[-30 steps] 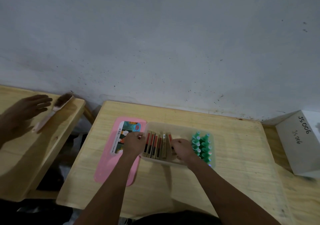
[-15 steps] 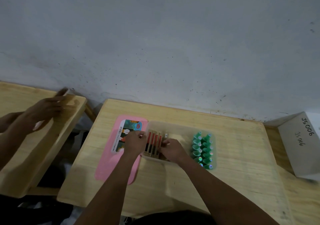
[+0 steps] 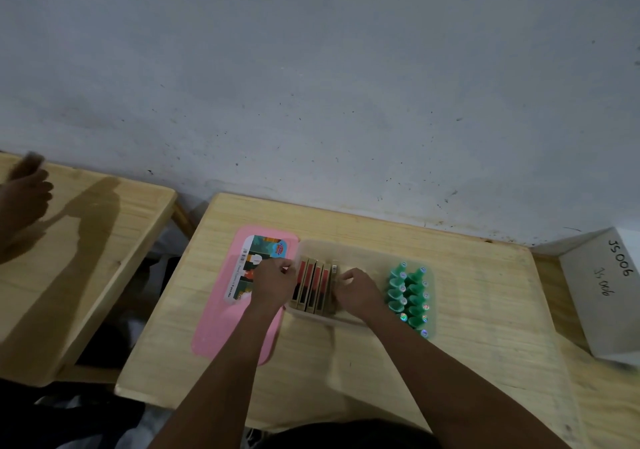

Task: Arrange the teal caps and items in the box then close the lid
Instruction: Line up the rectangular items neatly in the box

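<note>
The left hand [image 3: 273, 284] and right hand [image 3: 360, 292], fingers curled, grip opposite ends of the upright cartons [image 3: 313, 289] inside the clear box [image 3: 356, 253]. Teal caps [image 3: 408, 296] stand just right of the right hand. The pink lid [image 3: 225, 331] lies left.

single head-worn wide-angle view, facing forward and down, close above near edge of pale wooden table [image 3: 485, 310], translucent plastic box [image 3: 353, 253] centred low in frame, speckled grey wall [image 3: 311, 85] filling upper half

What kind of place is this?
Probably a simple workroom or packing station: small pale wooden tables along a bare, scuffed grey wall, and a white box hand-marked JS006.
</note>
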